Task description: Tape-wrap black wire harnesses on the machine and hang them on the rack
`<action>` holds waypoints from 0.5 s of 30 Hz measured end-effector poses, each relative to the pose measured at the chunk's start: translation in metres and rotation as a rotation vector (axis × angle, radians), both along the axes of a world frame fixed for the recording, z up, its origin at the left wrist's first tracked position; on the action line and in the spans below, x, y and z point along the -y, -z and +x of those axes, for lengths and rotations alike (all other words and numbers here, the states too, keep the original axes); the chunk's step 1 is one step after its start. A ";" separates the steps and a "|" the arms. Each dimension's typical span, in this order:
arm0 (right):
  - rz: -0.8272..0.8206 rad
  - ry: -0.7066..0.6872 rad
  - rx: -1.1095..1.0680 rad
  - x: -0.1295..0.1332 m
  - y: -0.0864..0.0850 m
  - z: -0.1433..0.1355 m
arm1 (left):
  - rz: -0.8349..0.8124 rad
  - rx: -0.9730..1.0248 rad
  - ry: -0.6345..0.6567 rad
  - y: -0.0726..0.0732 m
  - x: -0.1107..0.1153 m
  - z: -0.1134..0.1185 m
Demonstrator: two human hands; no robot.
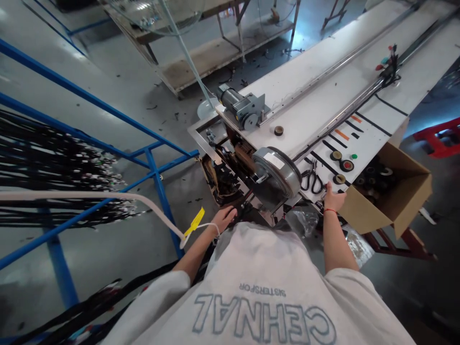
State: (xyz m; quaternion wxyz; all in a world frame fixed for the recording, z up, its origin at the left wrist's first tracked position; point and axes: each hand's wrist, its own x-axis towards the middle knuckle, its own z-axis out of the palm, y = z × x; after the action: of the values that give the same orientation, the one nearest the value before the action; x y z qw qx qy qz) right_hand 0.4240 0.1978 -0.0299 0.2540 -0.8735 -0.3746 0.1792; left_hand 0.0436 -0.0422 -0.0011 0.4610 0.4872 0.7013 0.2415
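Note:
My left hand (224, 218) is low by the near end of the bench, its fingers bent near dark parts at the machine frame; what they touch is too small to tell. My right hand (334, 198) rests at the bench's near edge, just below a tape roll (339, 179) and right of black-handled scissors (313, 181). Its fingertips point up toward the roll, and no held object can be made out. Between the hands stands a round metal reel (277, 173). A green button (354, 156) and a red button (346, 165) sit beyond the right hand.
An open cardboard box (388, 191) with dark rolls stands at the right. A motor (237, 103) is mounted on the long white bench (309, 91). At the left, a blue rack (158, 182) stands by hanging black cables (53, 167).

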 end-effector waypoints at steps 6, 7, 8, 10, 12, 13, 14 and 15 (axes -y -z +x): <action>-0.002 -0.018 0.003 0.000 -0.001 -0.001 | 0.053 -0.089 0.026 -0.017 -0.013 0.025; -0.007 -0.021 0.004 0.001 -0.002 -0.001 | 0.048 -0.091 0.021 -0.017 -0.019 0.027; -0.009 -0.024 0.003 0.001 -0.003 -0.002 | 0.046 -0.091 0.013 -0.016 -0.024 0.028; -0.006 -0.024 0.003 0.002 -0.005 -0.003 | 0.050 -0.086 0.002 -0.015 -0.033 0.030; -0.003 -0.016 0.001 0.002 -0.007 -0.003 | 0.067 -0.082 -0.007 -0.015 -0.039 0.031; -0.002 -0.012 0.001 0.003 -0.007 -0.003 | 0.077 -0.084 -0.016 -0.014 -0.042 0.032; -0.001 -0.009 0.000 0.003 -0.006 -0.003 | 0.087 -0.084 -0.025 -0.014 -0.044 0.033; 0.000 -0.009 0.001 0.003 -0.005 -0.003 | 0.095 -0.081 -0.030 -0.013 -0.046 0.034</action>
State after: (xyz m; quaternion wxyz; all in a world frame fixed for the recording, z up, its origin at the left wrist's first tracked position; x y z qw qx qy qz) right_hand 0.4213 0.1953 -0.0244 0.2530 -0.8719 -0.3785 0.1801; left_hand 0.0774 0.0040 0.0118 0.4050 0.5074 0.7142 0.2616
